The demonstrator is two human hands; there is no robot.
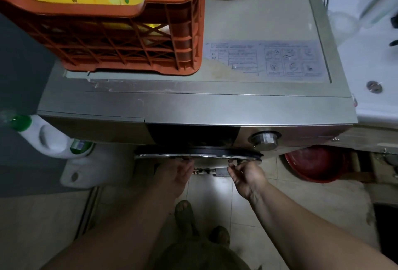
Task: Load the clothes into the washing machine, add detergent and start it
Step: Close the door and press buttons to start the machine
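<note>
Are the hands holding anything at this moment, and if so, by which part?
Both hands, left and right, are at the lower rim of the washer door, fingertips against its edge. Whether they grip it or only touch it cannot be told.

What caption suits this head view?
Both hands, left and right, at the washing machine door.

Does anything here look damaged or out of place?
Yes. The film on top of the washing machine is torn and peeling along its front edge, with a yellowish stain by the instruction sticker. The orange crate overhangs the machine's left side. The rest looks ordinary.
</note>
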